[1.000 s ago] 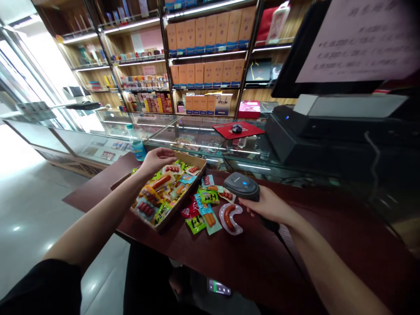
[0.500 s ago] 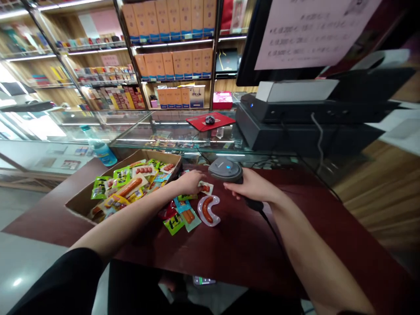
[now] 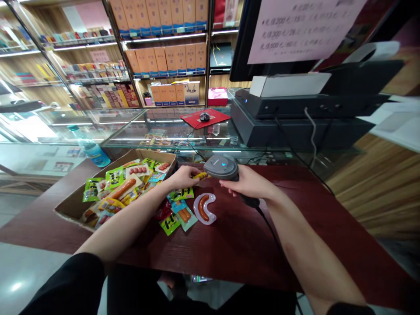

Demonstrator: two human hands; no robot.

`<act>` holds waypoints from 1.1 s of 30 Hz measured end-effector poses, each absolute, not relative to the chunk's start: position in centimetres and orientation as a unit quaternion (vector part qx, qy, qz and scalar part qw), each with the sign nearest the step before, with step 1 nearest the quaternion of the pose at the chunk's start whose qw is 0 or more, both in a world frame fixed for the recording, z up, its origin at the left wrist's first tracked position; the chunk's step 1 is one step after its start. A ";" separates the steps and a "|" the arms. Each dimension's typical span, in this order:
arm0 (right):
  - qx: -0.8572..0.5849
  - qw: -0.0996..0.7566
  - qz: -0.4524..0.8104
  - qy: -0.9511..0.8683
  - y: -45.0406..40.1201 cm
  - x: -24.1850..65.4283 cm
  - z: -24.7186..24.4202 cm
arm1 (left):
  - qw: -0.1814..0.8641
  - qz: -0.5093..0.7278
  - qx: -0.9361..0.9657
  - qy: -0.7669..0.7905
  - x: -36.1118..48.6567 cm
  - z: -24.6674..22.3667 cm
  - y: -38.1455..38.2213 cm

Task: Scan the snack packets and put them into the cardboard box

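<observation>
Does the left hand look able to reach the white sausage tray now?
Probably yes: the left hand is close to the sausage tray with nothing between them, though it holds a yellow packet.

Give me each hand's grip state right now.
Left hand: closed, pinching a small yellow snack packet.
Right hand: closed, holding a handheld barcode scanner.
</observation>
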State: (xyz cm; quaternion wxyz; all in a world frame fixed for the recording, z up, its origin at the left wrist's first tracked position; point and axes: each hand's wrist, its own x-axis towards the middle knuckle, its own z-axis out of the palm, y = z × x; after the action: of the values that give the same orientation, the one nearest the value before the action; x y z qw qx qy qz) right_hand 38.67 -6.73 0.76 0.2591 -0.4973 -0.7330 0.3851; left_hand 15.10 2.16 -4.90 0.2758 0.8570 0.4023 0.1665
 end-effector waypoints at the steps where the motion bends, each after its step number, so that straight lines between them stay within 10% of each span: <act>1: -0.498 0.261 0.385 -0.732 -6.7 38.7 0.7 | 0.313 0.193 0.831 0.417 14.8 -4.6 2.4; 10: -0.496 0.272 0.411 -0.715 -6.8 38.2 0.3 | 0.577 0.244 0.667 0.403 10.5 -0.5 2.6; 33: -0.484 0.266 0.409 -0.727 -8.4 34.3 0.2 | 0.521 0.293 0.648 0.472 5.0 -0.9 1.7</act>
State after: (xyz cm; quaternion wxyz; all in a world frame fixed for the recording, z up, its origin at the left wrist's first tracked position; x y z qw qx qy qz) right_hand 34.31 -8.40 0.16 0.2663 -0.4838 -0.7266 0.4087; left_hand 5.03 1.70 -0.91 0.5206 0.6482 0.4721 0.2931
